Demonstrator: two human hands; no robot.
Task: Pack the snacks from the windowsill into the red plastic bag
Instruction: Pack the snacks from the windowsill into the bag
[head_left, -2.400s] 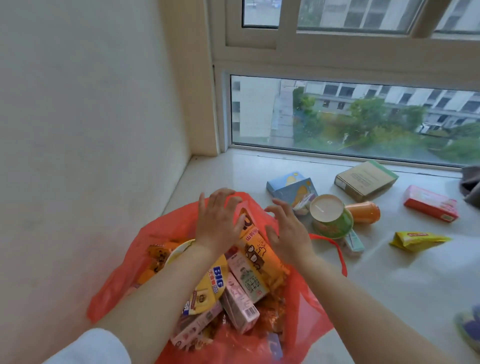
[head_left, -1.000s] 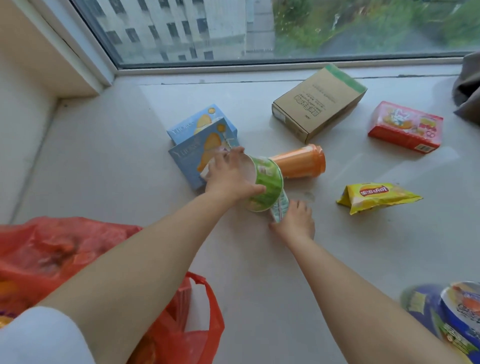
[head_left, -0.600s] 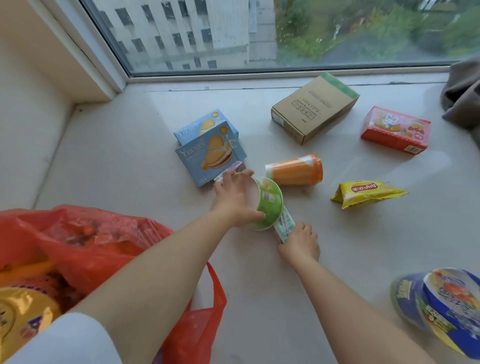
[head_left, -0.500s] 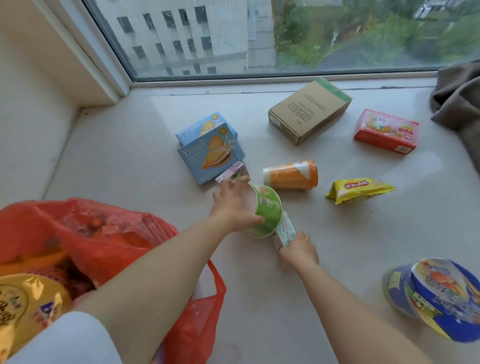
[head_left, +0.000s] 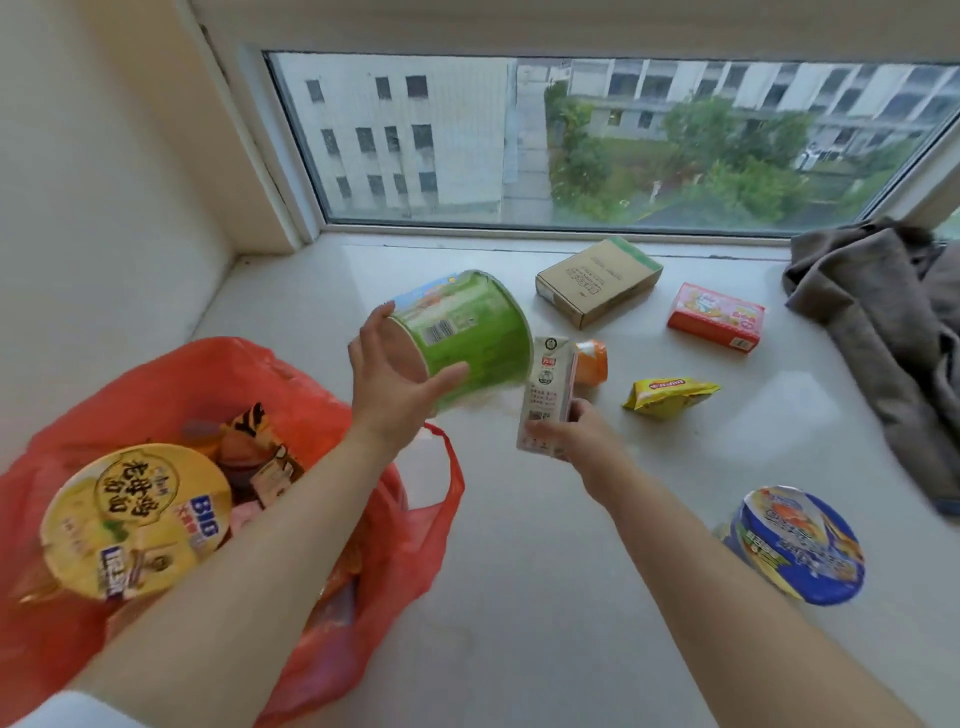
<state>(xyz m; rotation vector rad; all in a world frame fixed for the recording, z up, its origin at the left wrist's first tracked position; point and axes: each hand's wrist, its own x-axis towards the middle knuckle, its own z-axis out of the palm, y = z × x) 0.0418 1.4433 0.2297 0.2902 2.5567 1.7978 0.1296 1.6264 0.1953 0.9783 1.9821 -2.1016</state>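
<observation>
Two hands loaded: your left hand (head_left: 400, 384) cradles the green paper noodle cup (head_left: 467, 332), your right hand (head_left: 566, 436) pinches the white drink carton (head_left: 545, 395), both near the open red plastic bag (head_left: 311, 395).

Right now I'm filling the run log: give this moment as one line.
left hand: holds green cup | right hand: holds carton | both raised beside red bag | not yet in

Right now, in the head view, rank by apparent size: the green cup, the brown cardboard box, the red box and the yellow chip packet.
1. green cup, held up nearer the camera, so unsure
2. brown cardboard box
3. red box
4. yellow chip packet
</observation>
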